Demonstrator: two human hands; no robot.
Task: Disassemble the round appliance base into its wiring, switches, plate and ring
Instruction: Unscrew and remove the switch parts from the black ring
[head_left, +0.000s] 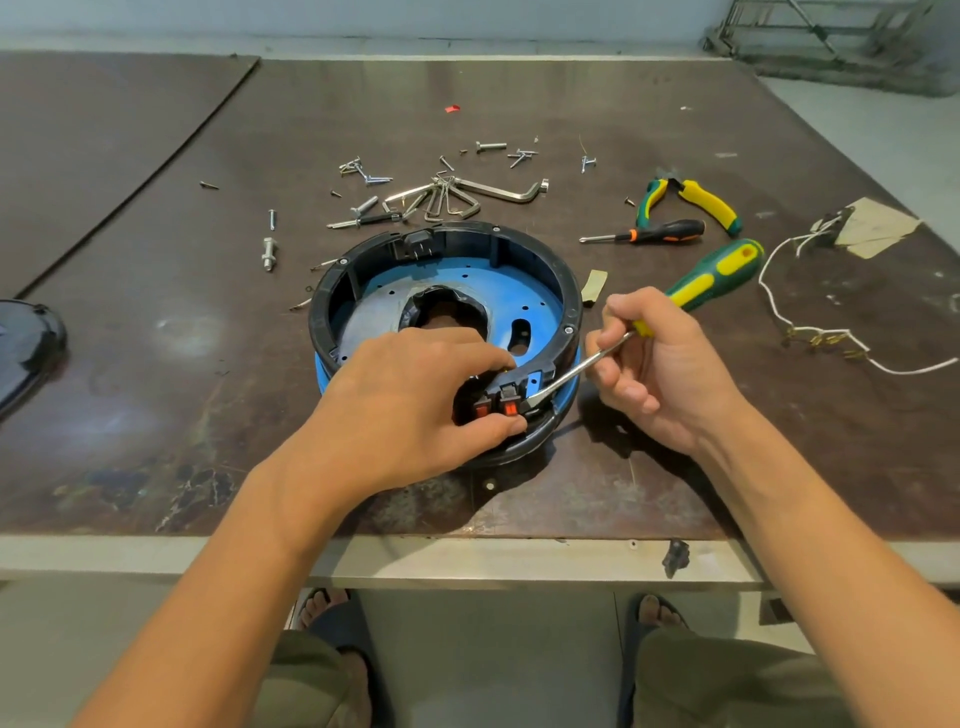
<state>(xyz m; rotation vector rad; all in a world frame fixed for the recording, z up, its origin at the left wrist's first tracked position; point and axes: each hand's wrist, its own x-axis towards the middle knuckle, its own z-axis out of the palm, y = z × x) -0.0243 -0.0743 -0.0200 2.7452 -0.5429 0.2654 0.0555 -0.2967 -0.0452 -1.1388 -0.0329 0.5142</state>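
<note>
left hand (415, 400) pinches the switches (496, 404) on the base (563, 291); right hand (654, 364) grips a screwdriver (691, 288), tip beside them.

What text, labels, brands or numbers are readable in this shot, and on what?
No legible text anywhere in this view.
On the red rocker switches: any marks are too small to read.
On the large screwdriver: colour patches only, no brand readable.
On the pliers and small screwdriver: nothing readable.
On the black ring and blue plate: nothing readable.
</note>
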